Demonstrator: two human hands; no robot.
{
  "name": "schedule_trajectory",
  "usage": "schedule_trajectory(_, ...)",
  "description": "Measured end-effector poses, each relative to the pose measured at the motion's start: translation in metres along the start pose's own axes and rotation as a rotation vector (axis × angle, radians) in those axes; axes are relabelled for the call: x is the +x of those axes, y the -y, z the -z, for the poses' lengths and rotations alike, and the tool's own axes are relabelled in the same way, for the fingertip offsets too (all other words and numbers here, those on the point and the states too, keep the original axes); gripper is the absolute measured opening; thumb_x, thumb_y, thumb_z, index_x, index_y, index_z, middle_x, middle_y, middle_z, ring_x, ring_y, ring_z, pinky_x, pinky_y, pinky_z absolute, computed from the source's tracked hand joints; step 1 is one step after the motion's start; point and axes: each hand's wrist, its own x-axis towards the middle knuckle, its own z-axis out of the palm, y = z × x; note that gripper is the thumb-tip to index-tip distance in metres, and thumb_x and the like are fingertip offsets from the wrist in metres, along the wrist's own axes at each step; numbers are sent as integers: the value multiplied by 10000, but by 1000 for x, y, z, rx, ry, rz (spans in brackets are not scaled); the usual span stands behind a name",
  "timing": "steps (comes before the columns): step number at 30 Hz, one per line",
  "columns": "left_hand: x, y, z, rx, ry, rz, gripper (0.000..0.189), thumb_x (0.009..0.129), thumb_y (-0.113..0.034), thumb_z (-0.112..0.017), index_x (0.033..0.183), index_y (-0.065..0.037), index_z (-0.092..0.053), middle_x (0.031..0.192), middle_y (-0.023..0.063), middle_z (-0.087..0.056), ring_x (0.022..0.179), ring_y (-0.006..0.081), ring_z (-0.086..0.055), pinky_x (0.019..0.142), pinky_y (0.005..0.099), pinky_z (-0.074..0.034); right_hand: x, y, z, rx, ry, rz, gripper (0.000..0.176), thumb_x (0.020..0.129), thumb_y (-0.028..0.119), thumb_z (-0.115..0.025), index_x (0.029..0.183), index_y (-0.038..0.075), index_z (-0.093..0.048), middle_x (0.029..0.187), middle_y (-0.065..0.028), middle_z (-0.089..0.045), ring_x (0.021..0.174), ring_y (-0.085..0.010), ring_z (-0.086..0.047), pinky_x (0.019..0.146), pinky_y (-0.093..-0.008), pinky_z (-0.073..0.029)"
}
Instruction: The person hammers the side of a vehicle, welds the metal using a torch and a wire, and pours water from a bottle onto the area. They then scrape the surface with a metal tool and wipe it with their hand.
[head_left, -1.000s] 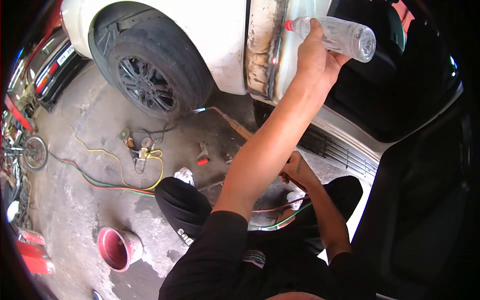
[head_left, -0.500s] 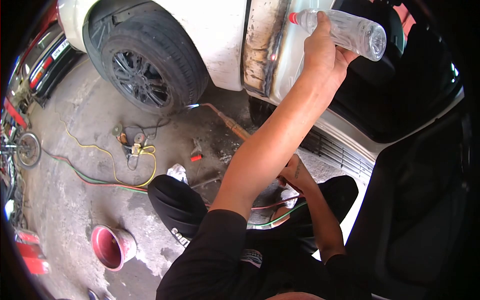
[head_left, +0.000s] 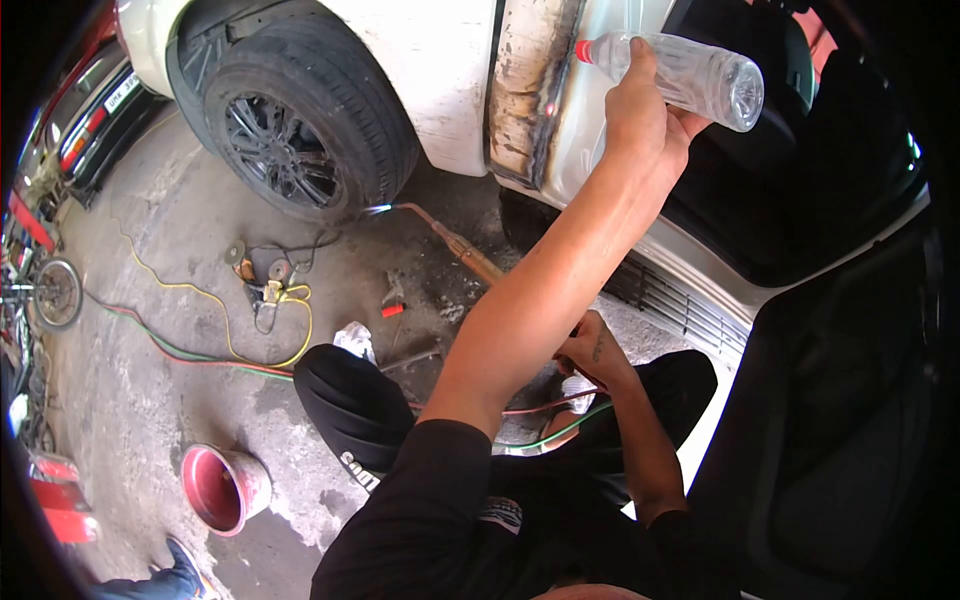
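Note:
My left hand [head_left: 645,115] is raised at the upper right, closed round a clear plastic bottle [head_left: 700,80]. The bottle lies nearly sideways, its red cap toward a scorched seam [head_left: 545,110] on the white car body. Lower down, my right hand [head_left: 592,350] is closed on the rear of a torch [head_left: 465,250], whose middle passes behind my left forearm. A small blue-white flame burns at the torch tip, in front of the car tyre [head_left: 375,130]. Red and green hoses run by my right hand and between my legs.
A reddish bucket [head_left: 255,485] stands at lower left. A corded tool [head_left: 270,290] with a yellow cable and a small red item [head_left: 392,311] lie on the floor. The open car doorway is at right. Another person's foot [head_left: 185,565] shows at lower left.
The bottle in my left hand has shifted slightly left and down. Another person's foot and trouser leg have come farther into view at the lower left.

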Motion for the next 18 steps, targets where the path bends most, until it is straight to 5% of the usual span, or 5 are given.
schedule_trajectory(18,20,-1,-4,-36,86,-6,465,1114,-386,-460,1318,32,-482,1218,174,-642,1072,292,-711,888,513,-646,-1,6,2,40,-6,-19,292,892,174,-757,1142,23,-750,734,-16,-649,562,-71,-557,476,-241,-461)
